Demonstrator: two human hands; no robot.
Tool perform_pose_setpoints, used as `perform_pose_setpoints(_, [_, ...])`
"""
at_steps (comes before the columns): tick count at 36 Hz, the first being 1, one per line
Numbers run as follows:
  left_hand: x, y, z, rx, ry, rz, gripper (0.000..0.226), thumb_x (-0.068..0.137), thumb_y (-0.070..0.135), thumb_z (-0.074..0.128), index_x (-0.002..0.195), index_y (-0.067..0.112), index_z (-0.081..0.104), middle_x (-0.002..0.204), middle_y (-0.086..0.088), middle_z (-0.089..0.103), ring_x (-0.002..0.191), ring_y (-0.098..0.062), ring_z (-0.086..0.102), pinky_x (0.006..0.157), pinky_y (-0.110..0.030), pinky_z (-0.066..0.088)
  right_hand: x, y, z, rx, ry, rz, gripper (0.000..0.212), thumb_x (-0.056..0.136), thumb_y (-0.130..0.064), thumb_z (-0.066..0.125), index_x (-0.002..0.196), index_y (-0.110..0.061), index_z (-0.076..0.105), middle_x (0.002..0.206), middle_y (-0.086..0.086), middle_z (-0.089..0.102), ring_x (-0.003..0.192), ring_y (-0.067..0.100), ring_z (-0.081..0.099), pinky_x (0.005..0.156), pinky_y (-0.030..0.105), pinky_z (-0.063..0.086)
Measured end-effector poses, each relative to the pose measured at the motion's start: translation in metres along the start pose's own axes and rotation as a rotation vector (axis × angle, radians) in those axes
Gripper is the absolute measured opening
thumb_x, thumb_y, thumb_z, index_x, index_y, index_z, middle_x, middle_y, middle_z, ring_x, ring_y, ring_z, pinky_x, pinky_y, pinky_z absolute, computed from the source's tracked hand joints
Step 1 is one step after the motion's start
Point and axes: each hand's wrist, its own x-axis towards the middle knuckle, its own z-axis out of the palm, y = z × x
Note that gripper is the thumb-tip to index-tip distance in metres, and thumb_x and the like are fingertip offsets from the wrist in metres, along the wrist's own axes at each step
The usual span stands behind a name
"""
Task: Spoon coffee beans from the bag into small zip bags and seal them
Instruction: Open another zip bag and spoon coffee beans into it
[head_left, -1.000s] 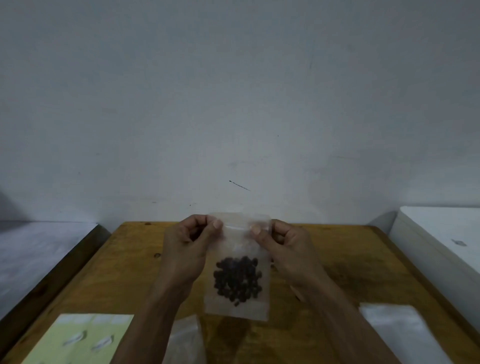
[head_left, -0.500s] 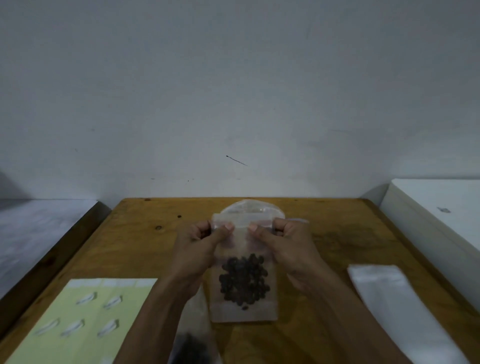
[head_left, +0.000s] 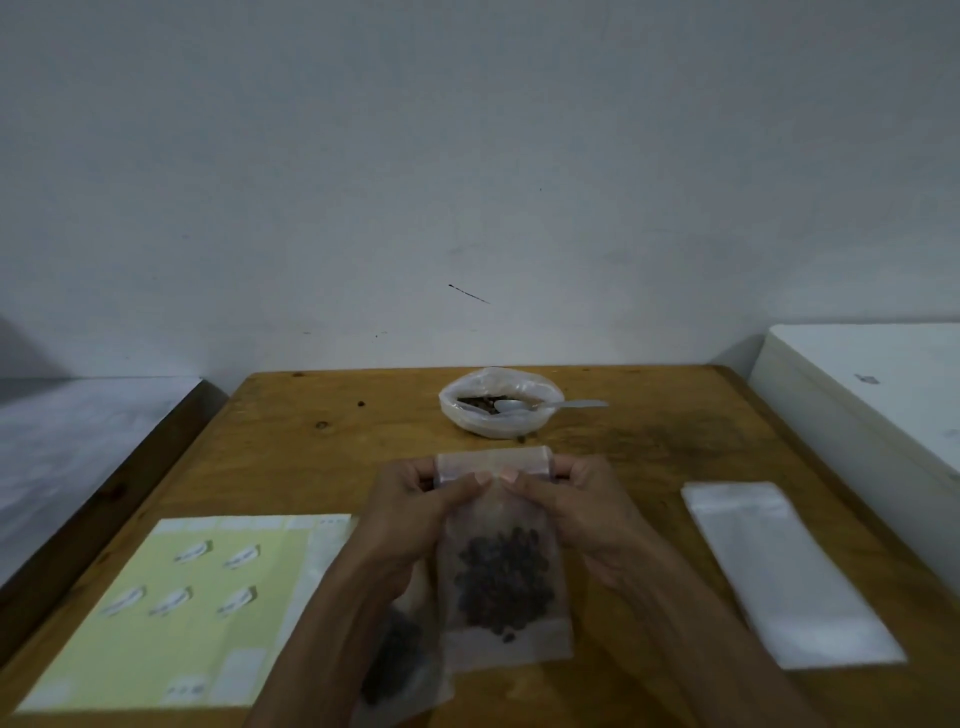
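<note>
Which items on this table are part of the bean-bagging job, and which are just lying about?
In the job:
- small zip bag of beans, top pinched by left hand and right hand
- open bean bag with spoon
- filled bag under the left forearm
- stack of empty bags

Lying about:
- yellow label sheet
- white box, right edge

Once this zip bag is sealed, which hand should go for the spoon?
Probably the right hand. The spoon rests in the bean bag with its handle pointing right, on that hand's side. The left hand could keep the zip bag.
</note>
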Motion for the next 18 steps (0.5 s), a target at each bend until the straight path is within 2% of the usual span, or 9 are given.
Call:
perform_pose_setpoints(4, [-0.003,0.002,0.003,-0.066,-0.005,0.008,0.015,0.084,0.007,0.073,0.098,0.003,0.076,0.089,-0.016,0.077,0.08,-0.026,0.075,0.064,-0.031,0.056,-0.004,-0.004,0.002,0.033,0.002,-0.022,0.022,0.079,-0.012,0.08,0.1,-0.005,0.076,0.092,0.011,0.078,0.087,0.026,0.076,0.077,0.037,0.06])
perform_pose_setpoints(8, [-0.005,0.003,0.006,-0.079,-0.045,0.031,0.026,0.079,0.013,0.077,0.103,0.003,0.075,0.094,-0.018,0.077,0.089,-0.031,0.075,0.078,-0.039,0.058,-0.009,-0.009,0.003,0.013,-0.002,-0.057,0.02,0.08,-0.01,0.078,0.1,-0.004,0.075,0.09,0.011,0.078,0.085,0.025,0.076,0.076,0.036,0.061])
perform_pose_setpoints(11, [-0.004,0.005,0.006,-0.065,-0.048,0.05,0.024,0.081,0.012,0.076,0.102,0.002,0.075,0.094,-0.017,0.077,0.088,-0.032,0.075,0.079,-0.04,0.059,-0.011,-0.013,0.002,0.006,-0.019,-0.072,0.019,0.082,-0.011,0.077,0.1,-0.004,0.076,0.092,0.011,0.078,0.086,0.025,0.076,0.074,0.034,0.06])
perform_pose_setpoints(15, [-0.003,0.011,0.005,-0.048,-0.03,0.079,0.018,0.083,0.013,0.074,0.096,0.001,0.076,0.09,-0.017,0.077,0.08,-0.029,0.075,0.068,-0.036,0.058,-0.01,-0.018,-0.003,0.044,-0.007,-0.08,0.018,0.084,-0.012,0.076,0.1,-0.004,0.076,0.093,0.012,0.078,0.087,0.026,0.076,0.073,0.036,0.059])
perform_pose_setpoints(18, [-0.002,0.013,0.0,-0.03,0.02,0.07,0.013,0.085,0.016,0.073,0.083,0.002,0.074,0.077,-0.009,0.075,0.066,-0.018,0.071,0.054,-0.027,0.054,-0.01,-0.021,-0.009,0.047,0.023,-0.066,0.015,0.087,-0.015,0.073,0.097,-0.005,0.077,0.091,0.012,0.078,0.081,0.023,0.075,0.063,0.033,0.057])
